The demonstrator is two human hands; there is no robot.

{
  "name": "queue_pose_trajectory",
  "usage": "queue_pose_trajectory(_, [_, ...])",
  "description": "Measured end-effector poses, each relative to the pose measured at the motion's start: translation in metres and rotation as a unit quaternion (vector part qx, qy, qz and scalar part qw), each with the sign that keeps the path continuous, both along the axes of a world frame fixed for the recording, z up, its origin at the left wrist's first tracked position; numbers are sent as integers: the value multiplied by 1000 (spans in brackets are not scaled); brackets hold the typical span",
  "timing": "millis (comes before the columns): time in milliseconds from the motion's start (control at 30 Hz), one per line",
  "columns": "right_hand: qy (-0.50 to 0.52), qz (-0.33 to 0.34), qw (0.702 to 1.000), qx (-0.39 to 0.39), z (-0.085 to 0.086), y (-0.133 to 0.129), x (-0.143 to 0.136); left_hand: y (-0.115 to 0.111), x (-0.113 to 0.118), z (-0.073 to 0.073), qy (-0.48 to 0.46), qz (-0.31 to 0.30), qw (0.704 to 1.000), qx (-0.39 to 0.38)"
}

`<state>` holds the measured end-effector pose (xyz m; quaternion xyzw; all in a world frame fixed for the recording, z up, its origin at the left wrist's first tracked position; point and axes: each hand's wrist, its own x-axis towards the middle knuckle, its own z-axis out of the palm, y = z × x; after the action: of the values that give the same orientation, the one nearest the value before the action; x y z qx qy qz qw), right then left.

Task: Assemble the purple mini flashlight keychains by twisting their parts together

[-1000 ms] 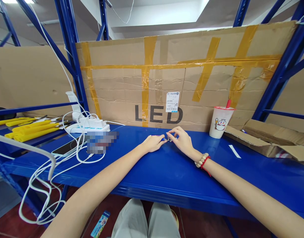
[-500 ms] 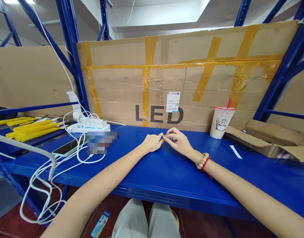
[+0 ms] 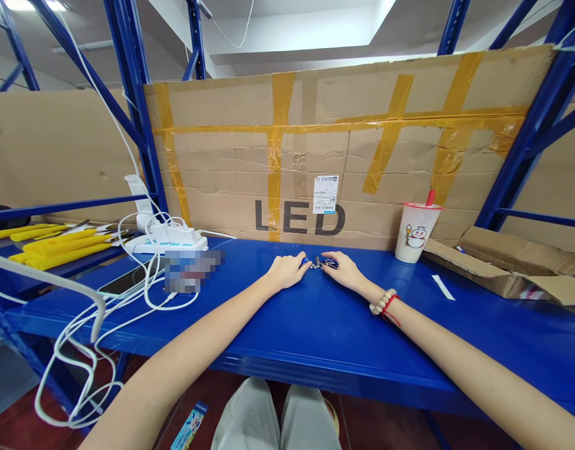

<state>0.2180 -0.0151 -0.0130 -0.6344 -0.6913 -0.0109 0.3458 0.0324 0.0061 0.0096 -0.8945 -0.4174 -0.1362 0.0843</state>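
Note:
My left hand (image 3: 287,272) rests near the far middle of the table, fingers curled round a small blue piece (image 3: 304,262) that shows only at the fingertips. Opposite it, my right hand (image 3: 344,273) is closed on a small dark, shiny piece (image 3: 330,264), partly covered by thumb and forefinger. Between the two hands lies a little cluster of silvery metal bits (image 3: 317,263). Whether this cluster joins the blue and dark pieces cannot be made out. A beaded bracelet (image 3: 384,302) and a red cord circle my right wrist.
Behind the blue table (image 3: 287,337) stands a taped cardboard sheet (image 3: 222,181). To the right are a paper cup (image 3: 414,237) with a red straw, a white strip (image 3: 442,287) and an open carton (image 3: 494,272). At left lie white cables (image 3: 149,300), a phone (image 3: 125,281) and yellow-handled tools (image 3: 67,244).
My hands have drawn slightly apart; the right fingers have moved off the left fingertips. Silvery bits now show in the gap between them.

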Motion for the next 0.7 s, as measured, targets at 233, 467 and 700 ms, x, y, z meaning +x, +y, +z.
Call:
queue_pose_trajectory(233, [-82, 49, 995, -39, -2, -2, -6, 2, 1, -3, 2, 2, 1000, 10])
queue_pose_trajectory(467, [-94, 4, 996, 6, 9, -9, -6, 2, 0, -4, 0, -4, 1000, 15])
queue_pose_trajectory(700, [-85, -24, 996, 5, 7, -6, 0, 2, 0, -2, 0, -6, 1000, 18])
